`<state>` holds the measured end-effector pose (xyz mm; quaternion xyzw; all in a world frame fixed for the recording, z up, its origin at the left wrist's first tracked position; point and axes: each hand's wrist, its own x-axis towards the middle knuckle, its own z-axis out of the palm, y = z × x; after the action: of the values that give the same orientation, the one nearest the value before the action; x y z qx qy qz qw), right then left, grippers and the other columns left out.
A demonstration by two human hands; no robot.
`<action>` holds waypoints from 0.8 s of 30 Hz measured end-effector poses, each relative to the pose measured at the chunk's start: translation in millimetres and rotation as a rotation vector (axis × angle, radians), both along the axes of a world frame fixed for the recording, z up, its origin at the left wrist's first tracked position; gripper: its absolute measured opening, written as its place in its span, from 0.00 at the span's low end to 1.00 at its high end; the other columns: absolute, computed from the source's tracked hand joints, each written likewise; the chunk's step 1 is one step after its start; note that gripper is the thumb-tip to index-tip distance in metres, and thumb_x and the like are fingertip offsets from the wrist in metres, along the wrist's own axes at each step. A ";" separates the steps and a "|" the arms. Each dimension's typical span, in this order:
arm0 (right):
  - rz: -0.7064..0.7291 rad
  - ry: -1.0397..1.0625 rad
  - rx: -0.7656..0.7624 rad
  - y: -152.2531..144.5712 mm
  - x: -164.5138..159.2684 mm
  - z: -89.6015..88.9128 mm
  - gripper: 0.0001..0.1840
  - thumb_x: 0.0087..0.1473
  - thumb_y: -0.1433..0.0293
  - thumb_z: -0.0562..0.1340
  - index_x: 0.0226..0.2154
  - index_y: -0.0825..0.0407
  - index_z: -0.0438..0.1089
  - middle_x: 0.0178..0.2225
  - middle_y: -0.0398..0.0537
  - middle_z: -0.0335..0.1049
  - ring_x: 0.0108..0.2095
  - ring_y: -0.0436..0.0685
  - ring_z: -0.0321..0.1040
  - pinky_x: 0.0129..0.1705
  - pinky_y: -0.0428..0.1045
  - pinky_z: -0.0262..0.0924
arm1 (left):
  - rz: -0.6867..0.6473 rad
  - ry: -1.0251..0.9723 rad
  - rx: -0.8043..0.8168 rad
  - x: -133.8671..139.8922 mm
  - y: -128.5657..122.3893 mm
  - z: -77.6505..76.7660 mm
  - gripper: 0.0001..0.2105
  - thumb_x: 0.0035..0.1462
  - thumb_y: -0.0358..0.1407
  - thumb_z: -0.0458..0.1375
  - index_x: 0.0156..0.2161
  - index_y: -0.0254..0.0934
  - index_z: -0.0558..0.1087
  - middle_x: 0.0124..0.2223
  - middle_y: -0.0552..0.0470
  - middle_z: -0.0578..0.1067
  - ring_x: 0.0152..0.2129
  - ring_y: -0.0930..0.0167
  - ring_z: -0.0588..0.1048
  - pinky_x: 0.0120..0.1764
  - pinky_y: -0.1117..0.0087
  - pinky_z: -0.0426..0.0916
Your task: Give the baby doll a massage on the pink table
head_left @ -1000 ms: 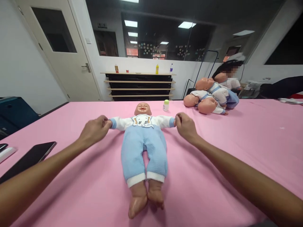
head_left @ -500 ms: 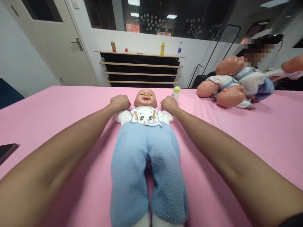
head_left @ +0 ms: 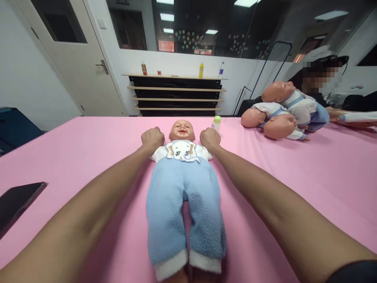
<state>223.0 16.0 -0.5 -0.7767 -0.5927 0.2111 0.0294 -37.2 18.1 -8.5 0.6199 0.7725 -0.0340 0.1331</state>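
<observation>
A baby doll (head_left: pixel 185 188) in blue fleece trousers and a white top with an elephant patch lies face up, its head away from me. On the left of its head, my left hand (head_left: pixel 152 139) is closed at the end of the doll's sleeve, apparently around the doll's arm or hand. My right hand (head_left: pixel 210 139) is closed in the same way at the opposite sleeve. Both of the doll's hands are hidden inside my fists. Just behind my right hand stands a small white bottle (head_left: pixel 216 124) with a green cap.
A pink-covered table (head_left: pixel 118 129) lies under everything. At the left edge rests a dark phone-like slab (head_left: pixel 22 202). Several other dolls (head_left: pixel 281 125) are piled at the far right, near another person (head_left: pixel 321 78). Beyond the table, bottles stand on a shelf unit (head_left: pixel 176 88).
The view has tilted up and drawn back slightly, so the doll's trouser cuffs and more of the dark slab show. Both hands stay closed beside the doll's head. The doll's limb at far right has lowered.
</observation>
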 end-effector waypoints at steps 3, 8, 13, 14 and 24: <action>-0.049 -0.044 0.150 -22.5 7.0 24.7 0.22 0.66 0.59 0.44 0.45 0.57 0.64 0.43 0.58 0.67 0.42 0.59 0.67 0.44 0.49 0.57 | 0.036 -0.001 0.093 -13.7 -21.9 24.5 0.24 0.63 0.46 0.39 0.50 0.30 0.67 0.42 0.35 0.74 0.41 0.59 0.72 0.43 0.61 0.63; -0.008 -0.021 0.309 -65.4 41.1 68.1 0.19 0.62 0.57 0.52 0.45 0.56 0.60 0.38 0.52 0.68 0.36 0.55 0.65 0.36 0.45 0.52 | 0.055 -0.031 0.152 -51.0 -56.9 75.8 0.25 0.61 0.52 0.41 0.49 0.33 0.65 0.41 0.40 0.75 0.37 0.60 0.73 0.37 0.65 0.63; 0.049 0.081 0.337 -132.1 70.2 101.3 0.19 0.61 0.58 0.53 0.49 0.53 0.60 0.36 0.48 0.68 0.34 0.53 0.64 0.34 0.44 0.50 | 0.031 -0.160 0.112 -73.4 -128.6 119.5 0.26 0.58 0.56 0.45 0.50 0.37 0.62 0.40 0.46 0.75 0.34 0.64 0.74 0.32 0.70 0.61; 0.066 0.092 0.325 -146.5 72.0 104.1 0.18 0.62 0.59 0.52 0.50 0.52 0.60 0.37 0.47 0.68 0.35 0.52 0.65 0.35 0.44 0.51 | 0.015 -0.172 0.098 -74.4 -145.0 124.1 0.25 0.59 0.56 0.45 0.51 0.37 0.61 0.40 0.46 0.75 0.34 0.64 0.74 0.31 0.70 0.61; 0.200 0.026 -0.015 -210.5 59.3 107.4 0.19 0.61 0.54 0.54 0.41 0.53 0.61 0.38 0.48 0.67 0.31 0.51 0.63 0.29 0.43 0.44 | -0.166 -0.112 -0.165 -45.8 -215.1 128.5 0.21 0.61 0.52 0.42 0.46 0.35 0.59 0.38 0.41 0.76 0.34 0.61 0.75 0.29 0.69 0.58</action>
<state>282.3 -194.5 106.9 -0.7112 -0.6652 0.2274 0.0098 -83.0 -197.0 120.0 0.6698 0.7044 -0.0734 0.2234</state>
